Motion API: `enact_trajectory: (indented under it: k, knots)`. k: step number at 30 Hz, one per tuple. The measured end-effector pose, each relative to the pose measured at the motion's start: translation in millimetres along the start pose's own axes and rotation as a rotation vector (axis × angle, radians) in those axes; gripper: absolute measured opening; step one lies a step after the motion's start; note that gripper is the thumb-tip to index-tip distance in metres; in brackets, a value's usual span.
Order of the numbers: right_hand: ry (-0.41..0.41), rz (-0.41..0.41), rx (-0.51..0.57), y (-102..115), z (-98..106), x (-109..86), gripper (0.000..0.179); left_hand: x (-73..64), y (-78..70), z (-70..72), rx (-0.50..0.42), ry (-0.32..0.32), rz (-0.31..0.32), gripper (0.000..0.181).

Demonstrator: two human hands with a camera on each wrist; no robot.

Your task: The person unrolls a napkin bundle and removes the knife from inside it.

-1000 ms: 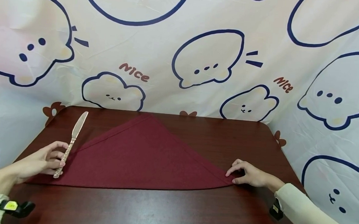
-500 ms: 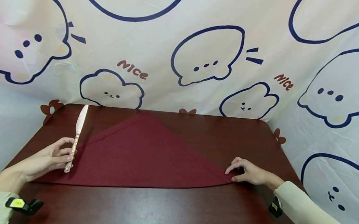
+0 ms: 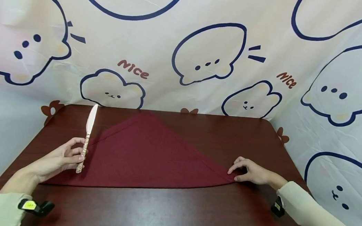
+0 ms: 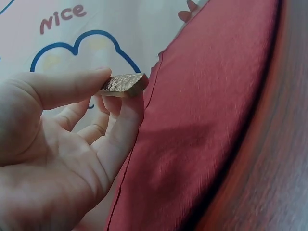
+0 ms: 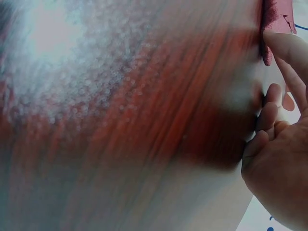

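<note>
In the head view a dark red cloth napkin [image 3: 147, 156], folded into a triangle, lies on the table with its peak at the far edge. My left hand [image 3: 58, 160] pinches the patterned handle of a table knife [image 3: 91, 121] above the napkin's left part, blade pointing away from me. The left wrist view shows the knife's handle end [image 4: 127, 85] between thumb and fingers, apart from the cloth. At the napkin's right corner, my right hand [image 3: 253, 172] pinches the tip between thumb and forefinger. Only a little of that corner [image 5: 277, 17] shows in the right wrist view.
A dark brown wooden table [image 3: 175, 213] lies under everything, glossy near its front. White fabric [image 3: 160, 49] printed with cartoon outlines hangs behind and along both sides. Each wrist wears a small black camera [image 3: 35, 207].
My left hand has moved right and slightly away from me with the knife, further over the napkin. The right hand stays at the corner. The head view has shifted slightly.
</note>
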State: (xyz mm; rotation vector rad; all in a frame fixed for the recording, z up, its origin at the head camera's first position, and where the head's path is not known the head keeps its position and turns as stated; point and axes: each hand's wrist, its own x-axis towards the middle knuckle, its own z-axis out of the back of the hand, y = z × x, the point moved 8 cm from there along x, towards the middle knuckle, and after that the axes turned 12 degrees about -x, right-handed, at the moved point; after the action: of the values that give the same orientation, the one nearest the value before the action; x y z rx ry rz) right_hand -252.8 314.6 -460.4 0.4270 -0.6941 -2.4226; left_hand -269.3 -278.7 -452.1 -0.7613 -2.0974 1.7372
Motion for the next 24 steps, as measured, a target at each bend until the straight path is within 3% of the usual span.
enact_trajectory:
  k: [5,12,24]
  knots:
    - [-0.019,0.021,0.004,-1,1,-2.8,0.020,6.1,-4.4,-8.0,0.009,-0.039,0.001,0.042]
    - [-0.011,0.042,0.040,2,-5,-1.1,0.020,9.5,3.6,-14.7,0.014,-0.056,0.024,0.040]
    - [-0.018,0.034,0.020,2,-1,-2.0,0.020,36.5,1.0,-33.6,0.036,-0.077,0.073,0.041]
